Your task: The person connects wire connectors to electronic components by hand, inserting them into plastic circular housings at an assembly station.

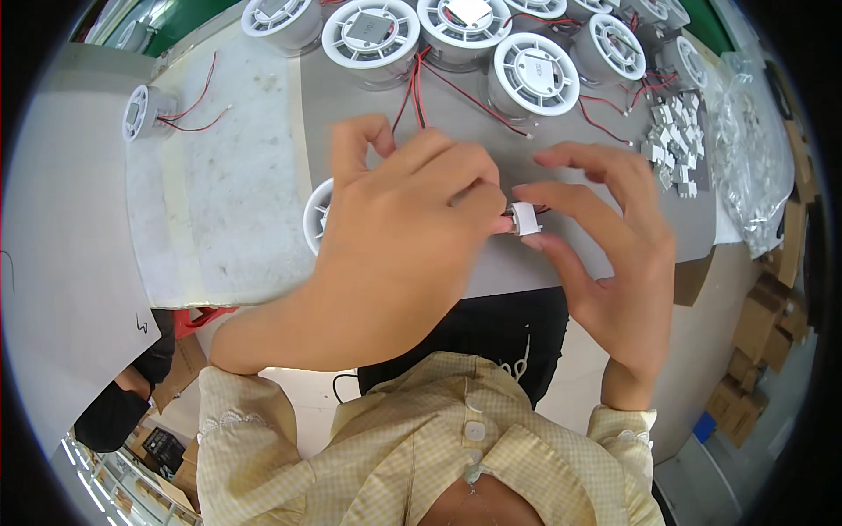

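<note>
A small white plug-like connector (526,218) with short dark red wires is between my two hands, above the grey mat. My left hand (408,219) is closed, its fingertips pressed together at the connector's left end. My right hand (618,223) pinches around the connector with thumb below and index finger above, the other fingers curled loosely. Partly hidden behind my left hand is a round white slotted housing (316,216). Part of the wires is covered by my fingers.
Several round white housings (372,33) with red and black wires stand along the far side of the grey mat (351,96). One lone housing (137,112) lies at left. A pile of small white connectors (674,145) and a clear plastic bag (754,149) are at right.
</note>
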Action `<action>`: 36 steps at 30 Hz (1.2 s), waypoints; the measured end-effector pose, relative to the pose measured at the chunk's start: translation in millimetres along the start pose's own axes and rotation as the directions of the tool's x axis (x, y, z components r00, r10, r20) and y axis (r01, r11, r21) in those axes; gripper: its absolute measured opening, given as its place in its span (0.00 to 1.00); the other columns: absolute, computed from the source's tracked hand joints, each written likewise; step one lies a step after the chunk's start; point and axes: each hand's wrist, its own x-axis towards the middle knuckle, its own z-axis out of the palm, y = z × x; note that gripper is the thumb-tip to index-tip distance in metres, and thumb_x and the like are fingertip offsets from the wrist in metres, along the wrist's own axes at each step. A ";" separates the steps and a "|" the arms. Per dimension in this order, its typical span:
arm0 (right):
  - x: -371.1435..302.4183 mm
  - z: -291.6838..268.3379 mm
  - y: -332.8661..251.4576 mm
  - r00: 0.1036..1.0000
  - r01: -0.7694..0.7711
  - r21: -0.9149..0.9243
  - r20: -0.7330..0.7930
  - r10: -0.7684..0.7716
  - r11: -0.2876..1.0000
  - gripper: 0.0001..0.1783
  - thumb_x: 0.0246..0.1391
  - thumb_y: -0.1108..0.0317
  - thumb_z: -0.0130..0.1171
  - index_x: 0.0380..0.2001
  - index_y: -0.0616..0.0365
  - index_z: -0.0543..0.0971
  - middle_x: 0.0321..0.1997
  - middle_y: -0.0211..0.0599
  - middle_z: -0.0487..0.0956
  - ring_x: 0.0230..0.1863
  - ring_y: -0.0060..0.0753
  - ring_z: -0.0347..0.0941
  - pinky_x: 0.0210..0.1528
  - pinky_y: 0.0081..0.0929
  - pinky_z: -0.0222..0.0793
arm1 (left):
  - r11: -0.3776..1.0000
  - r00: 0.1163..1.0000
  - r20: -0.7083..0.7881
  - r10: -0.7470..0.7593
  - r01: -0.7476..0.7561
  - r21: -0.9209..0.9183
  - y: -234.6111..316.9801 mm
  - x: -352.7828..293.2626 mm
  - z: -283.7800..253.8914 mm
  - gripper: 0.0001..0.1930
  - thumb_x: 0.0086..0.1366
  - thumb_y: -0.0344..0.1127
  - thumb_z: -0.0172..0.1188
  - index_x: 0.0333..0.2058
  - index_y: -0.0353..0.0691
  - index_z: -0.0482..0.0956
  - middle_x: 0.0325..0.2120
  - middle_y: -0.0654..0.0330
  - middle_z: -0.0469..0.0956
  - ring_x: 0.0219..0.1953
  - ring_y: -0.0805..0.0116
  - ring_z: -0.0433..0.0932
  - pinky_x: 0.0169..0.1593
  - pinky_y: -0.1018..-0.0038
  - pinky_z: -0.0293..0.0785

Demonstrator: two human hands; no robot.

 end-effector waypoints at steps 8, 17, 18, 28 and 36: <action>-4.8 19.0 -9.2 0.998 0.038 -0.343 0.060 -0.018 0.939 0.21 0.39 0.75 0.69 0.41 0.49 0.81 0.40 0.25 0.79 0.48 0.35 0.73 0.59 0.44 0.54 | 0.965 0.943 0.266 -0.200 0.143 0.219 -0.5 -14.0 -38.0 0.34 0.40 0.31 0.76 0.51 0.46 0.76 0.53 0.64 0.75 0.54 0.55 0.72 0.54 0.58 0.65; -0.9 45.5 -16.9 0.994 0.108 -0.232 0.047 -0.100 0.967 0.22 0.40 0.76 0.68 0.43 0.50 0.81 0.41 0.25 0.80 0.47 0.32 0.74 0.59 0.48 0.54 | 0.952 0.938 0.172 -0.300 0.307 -0.016 -4.2 -28.6 -44.5 0.35 0.39 0.21 0.74 0.51 0.43 0.76 0.47 0.57 0.78 0.42 0.53 0.78 0.40 0.68 0.77; -0.2 45.3 -17.0 0.993 0.115 -0.233 0.046 -0.107 0.966 0.22 0.40 0.76 0.68 0.43 0.50 0.81 0.41 0.25 0.80 0.47 0.32 0.74 0.59 0.48 0.54 | 0.958 0.956 0.142 -0.257 0.271 -0.088 -6.4 -30.4 -42.7 0.34 0.40 0.21 0.74 0.51 0.42 0.77 0.45 0.56 0.79 0.40 0.54 0.79 0.38 0.69 0.77; 0.6 48.6 -4.5 0.962 0.227 0.061 -0.172 -0.214 0.972 0.17 0.39 0.71 0.73 0.37 0.57 0.83 0.36 0.34 0.80 0.37 0.38 0.75 0.47 0.38 0.62 | 0.876 0.969 0.117 -0.218 0.248 -0.414 -21.9 -36.1 -27.8 0.32 0.45 0.24 0.75 0.53 0.41 0.78 0.49 0.59 0.80 0.46 0.64 0.81 0.40 0.73 0.82; 0.2 51.1 -0.4 0.967 0.210 0.107 -0.167 -0.191 0.972 0.17 0.42 0.68 0.71 0.39 0.55 0.84 0.34 0.31 0.78 0.36 0.36 0.73 0.48 0.37 0.58 | 0.849 0.974 0.085 -0.212 0.226 -0.478 -27.3 -40.4 -15.2 0.33 0.46 0.27 0.76 0.54 0.42 0.77 0.50 0.61 0.80 0.49 0.66 0.80 0.41 0.72 0.84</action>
